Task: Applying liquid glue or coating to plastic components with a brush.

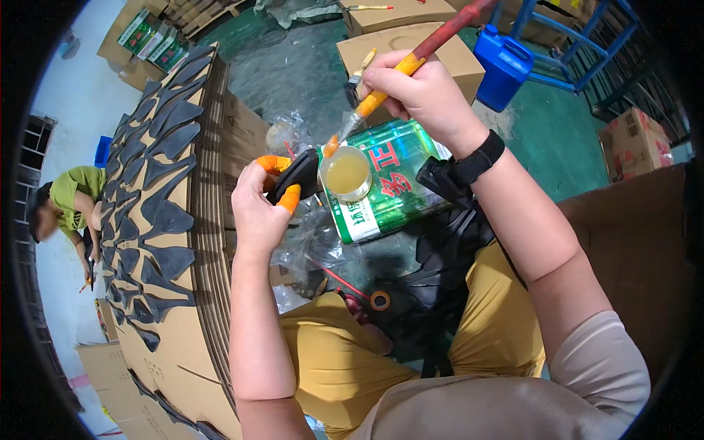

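My left hand (257,202), orange covers on its thumb and a finger, grips a black curved piece (297,178) by its edges. My right hand (429,95) is closed round the yellow and red handle of a brush (375,98). The brush slants down, its orange-stained tip at the rim of a clear cup (348,174) of yellowish liquid, close beside the black piece. Under the cup lies a green and white metal can (400,187). A black strap with a small black device circles my right wrist.
Rows of dark flat cut pieces (167,220) cover stacked cardboard on the left. Another person (73,198) bends beyond it. Cardboard boxes (440,62) hold more brushes ahead; a blue jerrycan (504,67) stands at their right. Clear plastic film and an orange tape roll (380,300) lie below.
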`<state>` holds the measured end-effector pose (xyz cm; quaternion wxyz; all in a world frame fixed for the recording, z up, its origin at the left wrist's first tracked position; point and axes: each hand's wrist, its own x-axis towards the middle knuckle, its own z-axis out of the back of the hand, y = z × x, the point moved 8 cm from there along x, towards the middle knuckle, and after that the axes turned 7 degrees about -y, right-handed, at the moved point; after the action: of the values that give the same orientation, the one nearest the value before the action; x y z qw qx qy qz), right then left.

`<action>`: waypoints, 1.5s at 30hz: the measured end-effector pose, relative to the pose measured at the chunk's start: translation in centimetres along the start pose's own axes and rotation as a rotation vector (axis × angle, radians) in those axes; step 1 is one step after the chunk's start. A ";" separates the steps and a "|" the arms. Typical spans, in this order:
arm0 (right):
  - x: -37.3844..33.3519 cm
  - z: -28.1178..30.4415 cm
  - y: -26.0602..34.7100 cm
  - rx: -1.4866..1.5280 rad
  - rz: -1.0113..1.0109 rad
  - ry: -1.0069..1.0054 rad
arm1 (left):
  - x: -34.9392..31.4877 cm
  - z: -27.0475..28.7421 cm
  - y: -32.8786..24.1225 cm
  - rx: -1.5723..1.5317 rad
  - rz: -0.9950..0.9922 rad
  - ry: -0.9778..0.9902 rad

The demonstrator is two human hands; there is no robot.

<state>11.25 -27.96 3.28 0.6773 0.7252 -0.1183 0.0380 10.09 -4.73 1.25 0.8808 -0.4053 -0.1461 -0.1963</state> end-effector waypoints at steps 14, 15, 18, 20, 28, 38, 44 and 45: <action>0.2 -1.2 -1.1 0.036 0.004 0.039 | -0.5 0.9 2.0 -0.244 0.193 0.025; 0.4 -1.2 -1.9 0.033 0.004 0.037 | -0.4 0.9 2.0 -0.247 0.192 0.027; 0.4 -1.5 -6.3 -0.305 -0.068 0.057 | -0.6 0.7 3.4 -0.493 0.352 -0.004; 0.0 -2.4 -8.4 -0.471 -0.059 0.117 | -0.7 0.8 3.9 -0.545 0.382 -0.013; 0.9 -1.0 -5.4 -0.421 0.024 0.021 | -1.2 0.0 5.0 -0.792 0.452 0.045; -0.1 0.7 2.6 0.177 0.029 -0.071 | -0.9 -2.1 4.4 -0.955 0.496 0.081; -0.8 -1.0 3.0 0.226 0.080 -0.001 | -0.7 -2.5 3.0 -0.963 0.472 0.075; -0.9 -1.1 2.8 0.229 0.080 -0.002 | -0.7 -2.3 3.0 -0.987 0.459 0.072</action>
<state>9.83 -26.95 5.86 0.5877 0.7926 -0.1426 0.0773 11.07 -4.62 -2.46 0.6107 -0.7851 0.0857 -0.0579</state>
